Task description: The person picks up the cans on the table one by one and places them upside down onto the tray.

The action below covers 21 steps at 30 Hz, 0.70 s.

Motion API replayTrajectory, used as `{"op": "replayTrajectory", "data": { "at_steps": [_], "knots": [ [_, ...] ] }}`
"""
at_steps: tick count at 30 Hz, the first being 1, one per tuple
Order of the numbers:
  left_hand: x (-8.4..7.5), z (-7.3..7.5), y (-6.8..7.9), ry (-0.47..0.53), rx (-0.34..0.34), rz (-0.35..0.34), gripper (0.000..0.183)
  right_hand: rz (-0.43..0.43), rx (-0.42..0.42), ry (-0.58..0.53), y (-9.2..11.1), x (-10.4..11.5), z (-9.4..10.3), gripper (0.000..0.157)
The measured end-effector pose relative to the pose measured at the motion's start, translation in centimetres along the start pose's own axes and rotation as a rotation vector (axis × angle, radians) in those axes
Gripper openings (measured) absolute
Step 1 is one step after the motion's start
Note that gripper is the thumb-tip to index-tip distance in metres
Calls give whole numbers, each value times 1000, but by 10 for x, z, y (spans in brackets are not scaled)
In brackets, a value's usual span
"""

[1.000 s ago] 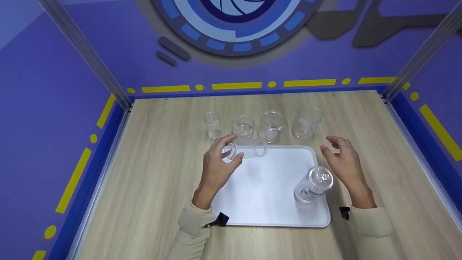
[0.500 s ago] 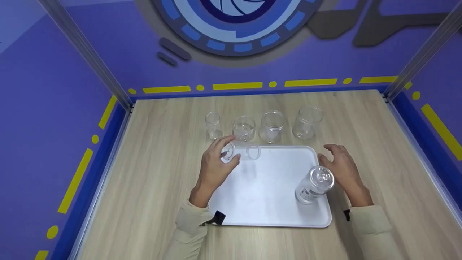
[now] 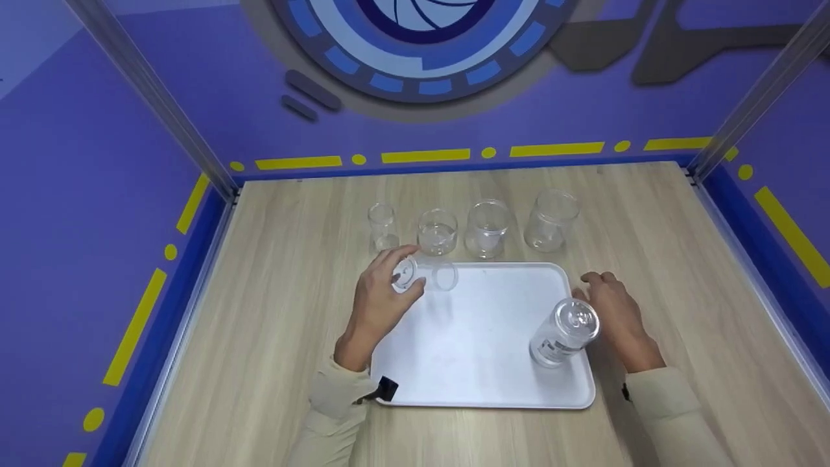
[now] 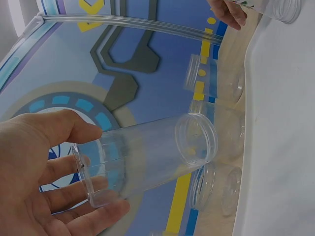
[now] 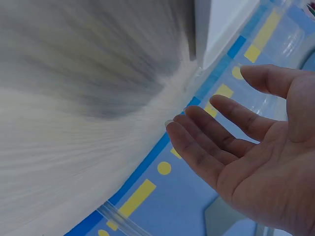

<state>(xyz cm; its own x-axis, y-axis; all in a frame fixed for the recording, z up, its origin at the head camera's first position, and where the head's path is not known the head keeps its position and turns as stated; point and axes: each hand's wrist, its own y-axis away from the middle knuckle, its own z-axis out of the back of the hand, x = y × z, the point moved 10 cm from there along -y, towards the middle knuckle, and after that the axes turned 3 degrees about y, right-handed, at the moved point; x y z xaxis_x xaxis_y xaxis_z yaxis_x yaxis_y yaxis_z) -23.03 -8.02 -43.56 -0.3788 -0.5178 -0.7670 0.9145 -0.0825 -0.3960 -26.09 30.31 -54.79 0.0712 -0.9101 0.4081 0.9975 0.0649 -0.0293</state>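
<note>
My left hand (image 3: 376, 298) grips a clear plastic jar (image 3: 425, 272) by its base end, above the back left of a white tray (image 3: 480, 344). Thumb and fingers curl round the base in the left wrist view, and the threaded mouth of the jar (image 4: 147, 157) points away from the palm. Upside down on the tray's right side stands another clear jar (image 3: 564, 334) with a printed label. My right hand (image 3: 619, 318) is beside that jar at the tray's right edge. Its fingers (image 5: 197, 152) are loosely bent and hold nothing.
Behind the tray stands a row of clear containers: a narrow one (image 3: 381, 224), a short one (image 3: 437, 231) and wider ones (image 3: 487, 227) to the right. The wooden table (image 3: 259, 324) is bounded by blue-purple panels (image 3: 194, 97) at the back and sides.
My left hand has drawn the jar slightly left, away from the tray's middle. My right hand has come down and nearer the body, beside the tray's right edge.
</note>
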Motion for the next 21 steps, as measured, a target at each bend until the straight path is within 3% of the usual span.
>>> {"op": "replayTrajectory", "data": {
  "at_steps": [14, 21],
  "knots": [
    [12, 2, -1, -99, 47, 51, 50, 91, 32, 117, 4, 3, -20, 26],
    [18, 4, -2, -129, 58, 95, 50, 129, 63, 219, 3, 9, -26, 28]
  ]
}}
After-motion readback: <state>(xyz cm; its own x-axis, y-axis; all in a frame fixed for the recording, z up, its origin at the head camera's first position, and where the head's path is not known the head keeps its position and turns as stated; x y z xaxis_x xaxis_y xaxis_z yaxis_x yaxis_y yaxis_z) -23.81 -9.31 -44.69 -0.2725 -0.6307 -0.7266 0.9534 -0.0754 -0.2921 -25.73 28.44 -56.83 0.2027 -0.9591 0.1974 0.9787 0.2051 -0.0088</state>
